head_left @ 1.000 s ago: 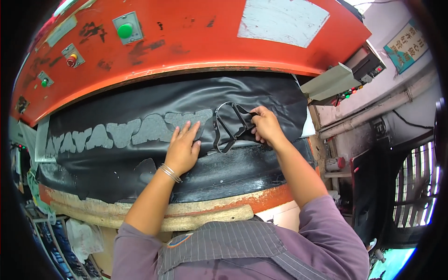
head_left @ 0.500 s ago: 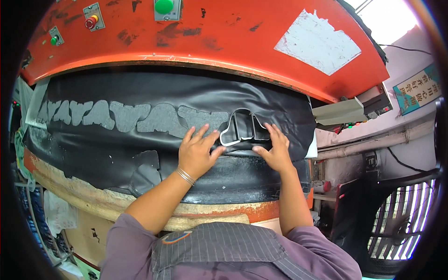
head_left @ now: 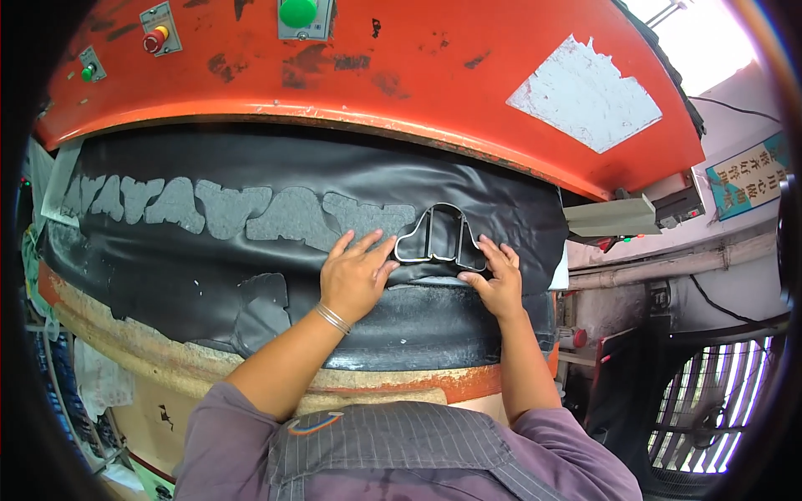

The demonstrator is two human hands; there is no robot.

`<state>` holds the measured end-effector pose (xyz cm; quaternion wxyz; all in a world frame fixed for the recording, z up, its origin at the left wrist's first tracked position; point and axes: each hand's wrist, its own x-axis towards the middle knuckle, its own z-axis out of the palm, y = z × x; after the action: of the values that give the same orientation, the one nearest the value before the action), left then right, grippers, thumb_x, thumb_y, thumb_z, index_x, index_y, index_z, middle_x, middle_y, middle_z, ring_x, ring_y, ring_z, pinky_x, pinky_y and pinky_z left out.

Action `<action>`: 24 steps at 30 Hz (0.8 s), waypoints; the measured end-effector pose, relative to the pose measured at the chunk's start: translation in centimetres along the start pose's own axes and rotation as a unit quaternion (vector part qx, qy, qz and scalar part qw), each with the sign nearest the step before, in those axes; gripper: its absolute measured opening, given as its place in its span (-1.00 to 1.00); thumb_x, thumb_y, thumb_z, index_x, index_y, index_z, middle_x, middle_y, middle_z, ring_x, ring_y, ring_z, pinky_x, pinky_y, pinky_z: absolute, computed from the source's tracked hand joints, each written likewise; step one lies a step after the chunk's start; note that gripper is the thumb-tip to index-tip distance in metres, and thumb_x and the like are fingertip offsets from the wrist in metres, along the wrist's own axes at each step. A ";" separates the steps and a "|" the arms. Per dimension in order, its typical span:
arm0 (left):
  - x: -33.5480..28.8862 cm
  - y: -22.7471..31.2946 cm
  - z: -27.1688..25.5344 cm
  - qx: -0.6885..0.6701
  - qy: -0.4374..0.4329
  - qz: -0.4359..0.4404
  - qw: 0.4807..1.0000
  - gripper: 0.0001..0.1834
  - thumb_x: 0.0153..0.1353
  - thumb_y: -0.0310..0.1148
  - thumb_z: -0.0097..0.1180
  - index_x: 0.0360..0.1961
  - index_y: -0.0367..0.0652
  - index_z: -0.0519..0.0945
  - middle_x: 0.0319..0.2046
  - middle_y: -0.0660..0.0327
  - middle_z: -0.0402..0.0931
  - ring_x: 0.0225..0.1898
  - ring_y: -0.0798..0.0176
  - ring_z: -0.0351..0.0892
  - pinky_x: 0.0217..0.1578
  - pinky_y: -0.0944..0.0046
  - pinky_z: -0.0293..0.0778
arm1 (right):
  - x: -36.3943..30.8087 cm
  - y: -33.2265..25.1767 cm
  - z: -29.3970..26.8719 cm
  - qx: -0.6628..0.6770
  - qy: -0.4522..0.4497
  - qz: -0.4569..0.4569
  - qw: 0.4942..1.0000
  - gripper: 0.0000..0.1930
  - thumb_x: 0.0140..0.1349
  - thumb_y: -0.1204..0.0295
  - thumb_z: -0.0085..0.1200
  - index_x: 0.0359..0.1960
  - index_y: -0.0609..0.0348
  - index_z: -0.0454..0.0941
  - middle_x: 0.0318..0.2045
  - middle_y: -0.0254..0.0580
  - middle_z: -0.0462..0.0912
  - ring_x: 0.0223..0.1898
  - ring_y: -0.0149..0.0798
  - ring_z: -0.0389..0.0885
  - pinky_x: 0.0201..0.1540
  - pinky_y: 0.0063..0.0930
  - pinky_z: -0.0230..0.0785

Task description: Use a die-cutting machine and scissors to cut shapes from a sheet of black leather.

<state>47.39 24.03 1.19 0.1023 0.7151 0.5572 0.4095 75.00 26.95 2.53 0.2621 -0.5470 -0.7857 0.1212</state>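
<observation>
A metal cutting die (head_left: 431,237), an open outline with a rounded top, two flared feet and inner bars, rests on a black sheet of leather-like material (head_left: 334,154). My left hand (head_left: 355,274) holds its left foot, forefinger and thumb at the rim and the other fingers spread over the sheet. At the opposite foot, my right hand (head_left: 499,280) has its fingers along the outer side and its thumb at the near edge. Left of the die runs a row of grey cut-out shapes (head_left: 288,219), where a rough grey surface shows through the black sheet.
An orange machine beam (head_left: 418,83) with green and red buttons (head_left: 298,12) spans the far side. Before me is a worn, pale bed edge (head_left: 150,355). A dark pad (head_left: 418,330) lies under the sheet's near side. At the right stands a black fan (head_left: 710,409).
The die has turned slightly clockwise, its right foot coming nearer to me. My right hand has moved a little with it; my left stays beside the left foot. The view has shifted slightly.
</observation>
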 end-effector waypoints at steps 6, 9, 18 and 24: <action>0.3 -0.5 -0.4 0.004 0.002 0.000 1.000 -0.62 0.09 -0.23 0.25 -0.05 -0.07 0.64 -0.09 0.08 0.61 -0.02 0.16 0.57 0.17 0.04 0.30 | 1.0 -0.3 0.1 -0.012 -0.005 -0.024 1.000 -0.37 -0.09 0.09 0.37 0.03 0.11 0.53 0.11 0.00 0.53 0.14 -0.12 0.49 0.32 -0.13 -0.02; -0.3 -1.2 -1.6 0.020 -0.050 -0.004 0.999 -0.46 0.10 -0.25 0.26 0.13 -0.15 0.50 0.04 0.00 0.53 0.10 0.10 0.50 0.21 0.08 0.26 | 0.8 -2.8 -0.6 -0.057 -0.016 -0.007 0.998 -0.27 -0.10 0.07 0.37 0.13 0.10 0.45 0.15 0.03 0.48 0.24 -0.06 0.36 0.32 -0.11 -0.02; 8.6 -17.0 -22.8 -0.147 0.310 -0.173 0.923 -0.31 0.27 -0.36 0.14 0.34 -0.33 0.15 0.32 -0.08 0.17 0.34 0.11 0.19 0.31 0.18 0.13 | 7.9 -14.0 0.9 0.064 0.098 -0.094 0.989 -0.54 0.07 0.20 0.31 -0.04 0.16 0.55 -0.20 -0.04 0.63 -0.15 -0.02 0.57 -0.06 -0.23 0.40; 9.6 -33.1 -40.0 0.038 0.511 -0.238 0.825 -0.23 0.23 -0.16 0.11 0.35 -0.34 0.12 0.30 -0.18 0.18 0.33 0.03 0.18 0.31 0.21 0.04 | 19.7 -28.5 2.9 0.186 0.230 -0.344 0.891 -0.53 0.03 0.24 0.34 -0.05 0.17 0.51 -0.45 -0.16 0.57 -0.45 -0.17 0.59 -0.37 -0.34 0.44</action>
<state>-3.76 31.96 11.51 -0.1297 0.2521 0.6981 0.6575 45.49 34.83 19.26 0.5576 -0.1959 -0.8057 0.0384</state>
